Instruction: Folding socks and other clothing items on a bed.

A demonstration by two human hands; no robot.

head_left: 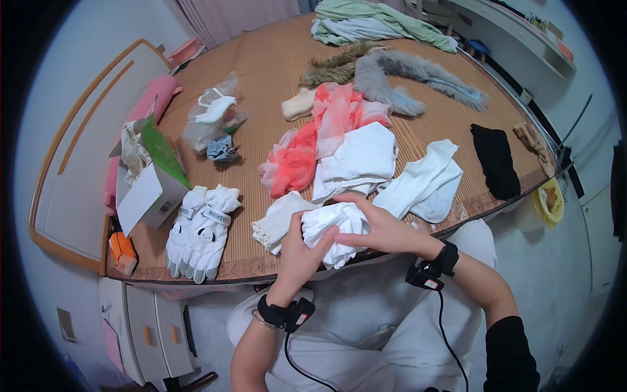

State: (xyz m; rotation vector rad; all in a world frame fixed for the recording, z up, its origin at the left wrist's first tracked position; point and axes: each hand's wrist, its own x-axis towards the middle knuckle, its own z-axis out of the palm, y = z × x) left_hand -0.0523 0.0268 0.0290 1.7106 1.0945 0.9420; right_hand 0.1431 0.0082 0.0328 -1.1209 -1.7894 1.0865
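Both my hands hold a crumpled bundle of thin white cloth (332,217) over the bed's near edge. Its exact kind is hard to make out. My left hand (302,251) grips it from the left, thumb on top, and my right hand (385,225) curls round its right side. Just left of the bundle is a small off-white folded cloth (274,219). Behind it lie a folded white cloth (359,160) and a coral-and-pink sheer scarf (294,157). Long white socks (424,183) are spread to the right of my right hand.
White padded gloves (202,235) and an open box (153,196) lie left on the mat-covered bed (261,65). Beyond are a clear plastic bag (199,134) and a grey furry scarf (385,78). A black cloth (495,160) lies right, near a yellow-lined bin (548,202).
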